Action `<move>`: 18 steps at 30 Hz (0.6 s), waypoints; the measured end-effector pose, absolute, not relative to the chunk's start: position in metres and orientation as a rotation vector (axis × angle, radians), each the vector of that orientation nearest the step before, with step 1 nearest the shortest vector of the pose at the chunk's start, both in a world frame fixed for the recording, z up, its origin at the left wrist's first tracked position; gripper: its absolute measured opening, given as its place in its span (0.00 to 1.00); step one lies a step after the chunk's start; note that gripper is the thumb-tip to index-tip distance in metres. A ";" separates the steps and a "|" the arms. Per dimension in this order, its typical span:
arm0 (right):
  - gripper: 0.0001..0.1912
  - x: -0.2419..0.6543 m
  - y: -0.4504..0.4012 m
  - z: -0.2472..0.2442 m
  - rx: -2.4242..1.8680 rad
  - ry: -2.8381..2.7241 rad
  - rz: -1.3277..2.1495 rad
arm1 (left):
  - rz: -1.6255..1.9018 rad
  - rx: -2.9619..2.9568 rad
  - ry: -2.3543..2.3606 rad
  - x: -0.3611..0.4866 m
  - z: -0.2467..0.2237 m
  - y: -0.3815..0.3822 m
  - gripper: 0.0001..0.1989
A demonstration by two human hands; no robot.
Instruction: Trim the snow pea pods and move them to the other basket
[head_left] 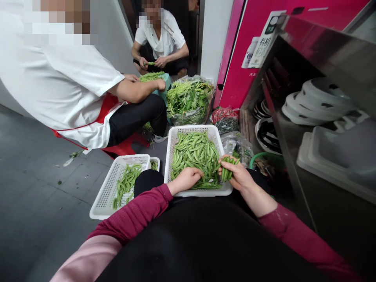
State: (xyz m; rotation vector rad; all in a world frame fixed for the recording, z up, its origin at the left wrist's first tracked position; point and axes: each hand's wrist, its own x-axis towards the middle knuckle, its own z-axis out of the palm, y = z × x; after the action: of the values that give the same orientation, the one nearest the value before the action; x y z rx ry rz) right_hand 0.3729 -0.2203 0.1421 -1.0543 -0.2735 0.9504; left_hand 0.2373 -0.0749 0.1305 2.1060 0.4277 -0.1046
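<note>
A white perforated basket [169, 156] full of green pea pods [195, 154] rests at my lap. My right hand [237, 174], at the basket's right edge, is closed around a bunch of pea pods [228, 169]. Over the basket's near left part, my left hand [188, 179] has its fingers curled down at the pods. Its fingertips are partly hidden, so what they hold cannot be made out. To the left, a second white basket [102, 197] contains fewer pea pods [126, 182].
Two people in white shirts [169, 33] sit or crouch ahead, hands at green pods. A large bag of leafy greens [190, 96] stands beyond my basket. On the right are a metal shelf with white containers [317, 100] and a green bin [266, 158].
</note>
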 end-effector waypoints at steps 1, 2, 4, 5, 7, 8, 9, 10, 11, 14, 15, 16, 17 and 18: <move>0.12 0.370 -0.220 0.140 -1.046 -0.264 0.961 | -0.065 2.123 0.359 0.241 0.138 -0.079 0.17; 0.12 0.367 -0.219 0.139 -1.038 -0.258 0.970 | -0.044 2.131 0.294 0.244 0.145 -0.083 0.17; 0.12 0.360 -0.216 0.137 -1.030 -0.258 0.990 | -0.024 2.125 0.188 0.250 0.153 -0.090 0.16; 0.12 0.358 -0.215 0.136 -1.034 -0.262 1.000 | -0.019 2.121 0.156 0.252 0.155 -0.092 0.16; 0.12 0.356 -0.215 0.135 -1.079 -0.284 1.002 | -0.031 2.149 0.147 0.254 0.154 -0.094 0.14; 0.12 0.357 -0.216 0.135 -1.130 -0.305 0.983 | -0.048 2.184 0.159 0.254 0.152 -0.094 0.14; 0.12 0.359 -0.217 0.136 -1.208 -0.336 0.932 | -0.073 2.229 0.176 0.254 0.151 -0.093 0.13; 0.12 0.361 -0.220 0.137 -1.317 -0.385 0.839 | -0.101 2.283 0.192 0.253 0.150 -0.091 0.13; 0.12 0.365 -0.223 0.140 -1.449 -0.457 0.696 | -0.131 2.347 0.198 0.253 0.149 -0.090 0.13; 0.12 0.373 -0.232 0.153 -1.814 -0.936 0.200 | -0.223 2.571 0.124 0.249 0.153 -0.088 0.14; 0.12 0.374 -0.233 0.157 -1.888 -1.196 0.126 | -0.253 2.642 0.081 0.248 0.154 -0.088 0.14; 0.12 0.374 -0.234 0.161 -1.942 -1.466 0.122 | -0.277 2.702 0.037 0.246 0.156 -0.089 0.13; 0.11 0.374 -0.233 0.163 -1.980 -1.709 0.170 | -0.293 2.746 0.000 0.245 0.157 -0.090 0.13; 0.10 0.372 -0.231 0.164 -2.017 -1.884 0.239 | -0.294 2.774 -0.023 0.243 0.157 -0.091 0.12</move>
State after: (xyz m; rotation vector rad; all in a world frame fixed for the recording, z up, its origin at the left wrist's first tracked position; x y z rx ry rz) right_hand 0.3719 -0.2313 0.1642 -2.0168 -1.8845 0.2390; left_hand 0.2433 -0.0913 0.1569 2.7741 -0.0226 -0.2936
